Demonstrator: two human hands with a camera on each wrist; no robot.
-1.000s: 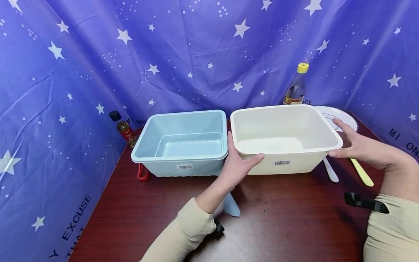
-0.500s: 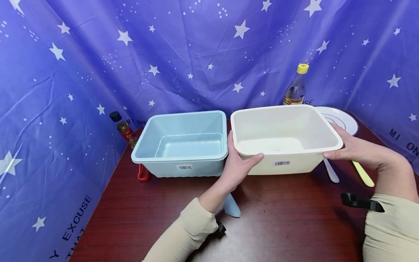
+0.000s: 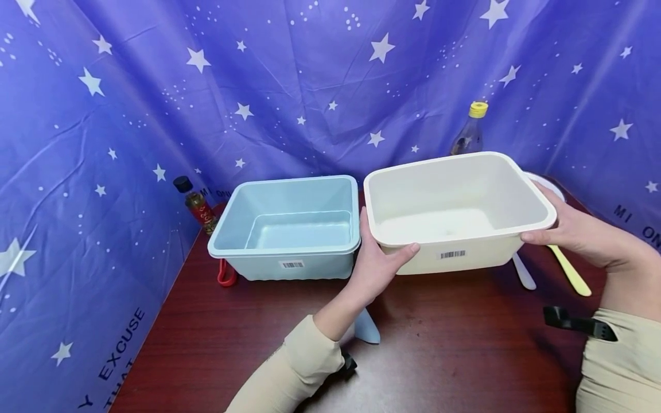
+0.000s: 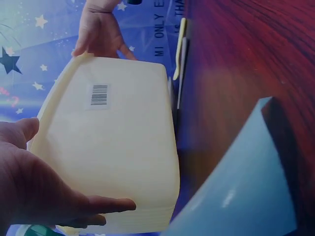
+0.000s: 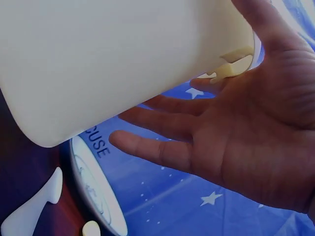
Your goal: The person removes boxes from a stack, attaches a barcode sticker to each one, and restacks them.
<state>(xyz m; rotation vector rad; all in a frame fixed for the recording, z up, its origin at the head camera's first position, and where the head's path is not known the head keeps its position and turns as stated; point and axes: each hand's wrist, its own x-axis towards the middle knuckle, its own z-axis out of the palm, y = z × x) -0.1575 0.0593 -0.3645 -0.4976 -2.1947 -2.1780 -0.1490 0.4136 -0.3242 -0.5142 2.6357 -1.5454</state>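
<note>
A cream plastic basin (image 3: 485,251) with a barcode on its front wall is held between both hands, its right end raised above the table. My left hand (image 3: 374,268) grips its left end, thumb on the front wall below the rim. At the opposite end my right hand (image 3: 580,234) holds it, thumb in front and fingers around the far side. The right wrist view has the right hand's fingers (image 5: 167,150) beside the basin's tilted end. A light blue basin (image 3: 291,264) stands close to the left hand on the left; inside it nothing shows.
A soy-sauce-like bottle (image 3: 468,135) with a yellow cap stands behind the cream basin. To the right lie a plate (image 3: 553,184), a white handle (image 3: 524,272) and a yellow handle (image 3: 570,272). A blue pointed piece (image 3: 366,328), a red loop (image 3: 226,274) and a black-capped bottle (image 3: 198,207) are also there.
The right hand first slid around the cream basin's right end, then raised that end and drew it slightly right. The left hand stayed nearly in place; the blue basin did not move.
</note>
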